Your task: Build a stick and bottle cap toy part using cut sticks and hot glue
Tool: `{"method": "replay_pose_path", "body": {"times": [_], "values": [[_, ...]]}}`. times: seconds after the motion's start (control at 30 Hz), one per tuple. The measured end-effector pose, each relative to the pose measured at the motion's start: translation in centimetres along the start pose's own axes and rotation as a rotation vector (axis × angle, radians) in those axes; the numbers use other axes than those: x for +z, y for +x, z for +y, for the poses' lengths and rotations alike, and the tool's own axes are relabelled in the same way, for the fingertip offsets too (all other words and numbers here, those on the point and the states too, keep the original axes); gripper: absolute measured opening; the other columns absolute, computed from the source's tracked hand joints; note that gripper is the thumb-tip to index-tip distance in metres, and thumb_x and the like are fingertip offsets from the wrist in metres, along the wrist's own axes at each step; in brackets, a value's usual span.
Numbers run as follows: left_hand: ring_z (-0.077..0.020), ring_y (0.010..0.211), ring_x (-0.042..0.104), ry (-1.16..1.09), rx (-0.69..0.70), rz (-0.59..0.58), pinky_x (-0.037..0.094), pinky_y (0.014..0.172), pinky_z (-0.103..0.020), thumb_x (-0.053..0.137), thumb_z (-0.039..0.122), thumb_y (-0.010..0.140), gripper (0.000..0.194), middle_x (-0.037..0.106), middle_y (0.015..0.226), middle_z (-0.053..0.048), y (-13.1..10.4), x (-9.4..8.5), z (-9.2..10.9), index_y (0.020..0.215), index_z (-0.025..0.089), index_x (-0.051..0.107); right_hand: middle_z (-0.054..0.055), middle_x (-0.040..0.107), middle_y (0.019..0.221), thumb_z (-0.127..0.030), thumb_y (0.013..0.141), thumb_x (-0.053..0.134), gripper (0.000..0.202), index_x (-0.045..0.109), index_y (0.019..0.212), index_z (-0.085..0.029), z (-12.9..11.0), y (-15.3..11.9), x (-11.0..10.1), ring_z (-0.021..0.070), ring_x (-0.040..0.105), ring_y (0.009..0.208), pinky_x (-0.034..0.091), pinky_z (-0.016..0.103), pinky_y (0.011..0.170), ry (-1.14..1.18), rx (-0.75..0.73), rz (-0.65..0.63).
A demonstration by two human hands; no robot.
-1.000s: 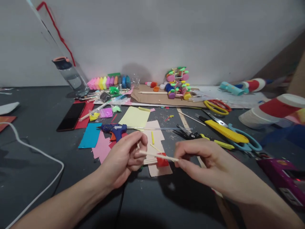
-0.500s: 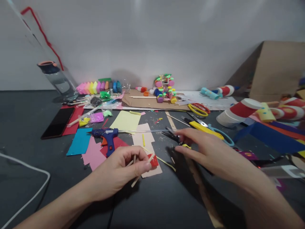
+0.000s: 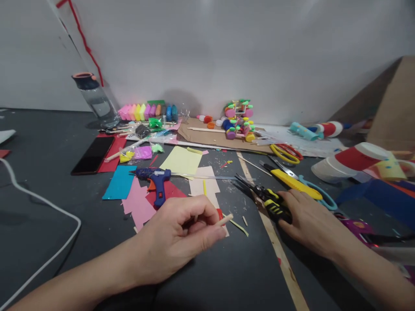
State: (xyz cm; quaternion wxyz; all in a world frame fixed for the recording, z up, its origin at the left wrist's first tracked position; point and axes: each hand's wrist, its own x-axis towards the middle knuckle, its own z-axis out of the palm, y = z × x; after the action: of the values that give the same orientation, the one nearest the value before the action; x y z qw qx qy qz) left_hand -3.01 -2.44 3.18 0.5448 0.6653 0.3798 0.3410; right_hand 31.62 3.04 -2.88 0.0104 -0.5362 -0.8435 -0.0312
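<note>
Thumb and fingers of my left hand (image 3: 188,235) pinch a thin wooden stick (image 3: 226,219), whose end points to the right above the table. My right hand (image 3: 301,220) is closed round the black and yellow handles of the pliers (image 3: 275,205), which lie on the table with their jaws toward the upper left. Under and beyond my left hand are pink paper (image 3: 141,207), red paper (image 3: 168,192) and a pale paper piece (image 3: 202,177). A blue glue gun (image 3: 158,181) lies just beyond my left hand.
A water bottle (image 3: 100,103) and phone (image 3: 92,155) stand and lie at the left. Clay packs (image 3: 145,112) and a colourful stick model (image 3: 240,119) are at the back. Near my right hand are a yellow cutter (image 3: 296,183), scissors (image 3: 285,166), paper cups (image 3: 352,162) and a wooden strip (image 3: 275,246).
My right hand has come down onto the pliers' handles and closed on them. My left hand has turned, with the stick now pointing right. The whole view has shifted, so things appear further right.
</note>
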Motion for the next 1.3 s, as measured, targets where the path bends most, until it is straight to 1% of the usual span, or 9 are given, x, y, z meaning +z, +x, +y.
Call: {"method": "replay_pose_path", "body": {"times": [0.13,0.23,0.33,0.47,0.6,0.7,0.93,1.1,1.3], "values": [[-0.0065,0.058,0.041,0.183,0.155,0.058,0.032,0.053,-0.017,0.056,0.019,0.096,0.022,0.047,0.065,0.007,-0.1,-0.1,0.0,0.074,0.018,0.053,0.021,0.066,0.106,-0.028,0.076,0.052,0.038,0.059,0.111,-0.015,-0.9,-0.6,-0.4,0.0415,0.066,0.100,0.056,0.055,0.085,0.061,-0.022,0.046],[-0.0053,0.060,0.046,0.326,0.292,0.087,0.035,0.057,-0.014,0.053,0.013,0.097,0.021,0.051,0.068,0.006,0.1,-0.1,-0.2,0.076,0.017,0.054,0.015,0.065,0.122,-0.024,0.081,0.051,0.050,0.045,0.130,-0.020,-3.5,-1.0,-2.2,0.0334,0.067,0.110,0.059,0.041,0.087,0.129,-0.075,0.072],[-0.0065,0.060,0.049,0.504,0.428,0.156,0.038,0.058,-0.015,0.051,0.011,0.097,0.018,0.054,0.068,0.004,0.3,-0.2,-0.7,0.081,0.016,0.059,0.013,0.063,0.129,-0.023,0.082,0.051,0.061,0.035,0.141,-0.023,-6.6,-0.8,-4.1,0.0307,0.067,0.113,0.060,0.039,0.090,0.251,-0.212,0.144],[-0.0107,0.062,0.056,0.683,0.515,0.230,0.043,0.059,-0.020,0.049,0.010,0.096,0.020,0.062,0.071,-0.001,0.5,-0.7,-1.5,0.081,0.014,0.060,0.012,0.066,0.124,-0.023,0.078,0.051,0.062,0.036,0.138,-0.025,-8.9,0.5,-4.9,0.0291,0.070,0.109,0.062,0.036,0.086,0.343,-0.301,0.206],[-0.0122,0.062,0.058,0.781,0.569,0.282,0.044,0.058,-0.021,0.048,0.009,0.095,0.020,0.063,0.069,-0.002,0.7,-1.0,-1.9,0.080,0.016,0.059,0.013,0.067,0.120,-0.024,0.076,0.051,0.060,0.038,0.135,-0.025,-9.0,1.2,-4.0,0.0311,0.071,0.104,0.064,0.039,0.081,0.358,-0.309,0.213],[-0.0114,0.057,0.055,0.827,0.554,0.289,0.042,0.054,-0.021,0.047,0.011,0.097,0.023,0.060,0.066,0.000,1.0,-1.1,-2.1,0.076,0.017,0.056,0.015,0.067,0.122,-0.028,0.077,0.053,0.061,0.039,0.136,-0.024,-8.5,1.0,-3.3,0.0326,0.071,0.105,0.064,0.042,0.080,0.350,-0.302,0.195],[-0.0121,0.055,0.054,0.885,0.492,0.260,0.040,0.051,-0.022,0.045,0.013,0.098,0.028,0.061,0.066,-0.002,1.1,-1.1,-2.0,0.073,0.017,0.056,0.011,0.067,0.124,-0.025,0.073,0.058,0.064,0.043,0.136,-0.026,-7.8,0.5,-3.0,0.0320,0.070,0.107,0.062,0.036,0.081,0.406,-0.269,0.174],[-0.0126,0.055,0.054,0.928,0.498,0.269,0.041,0.051,-0.021,0.045,0.015,0.098,0.027,0.060,0.065,-0.002,1.2,-1.2,-1.8,0.075,0.016,0.059,0.011,0.068,0.122,-0.031,0.072,0.063,0.068,0.052,0.139,-0.024,-8.3,0.2,-2.8,0.0359,0.066,0.111,0.059,0.041,0.091,0.437,-0.130,0.109],[-0.0132,0.057,0.056,0.938,0.484,0.261,0.042,0.052,-0.021,0.044,0.016,0.100,0.027,0.062,0.068,-0.003,1.3,-1.3,-1.9,0.077,0.016,0.059,0.011,0.069,0.118,-0.039,0.075,0.065,0.065,0.056,0.138,-0.025,-9.1,0.3,-2.9,0.0369,0.065,0.113,0.057,0.044,0.095,0.430,-0.116,0.112]]}}
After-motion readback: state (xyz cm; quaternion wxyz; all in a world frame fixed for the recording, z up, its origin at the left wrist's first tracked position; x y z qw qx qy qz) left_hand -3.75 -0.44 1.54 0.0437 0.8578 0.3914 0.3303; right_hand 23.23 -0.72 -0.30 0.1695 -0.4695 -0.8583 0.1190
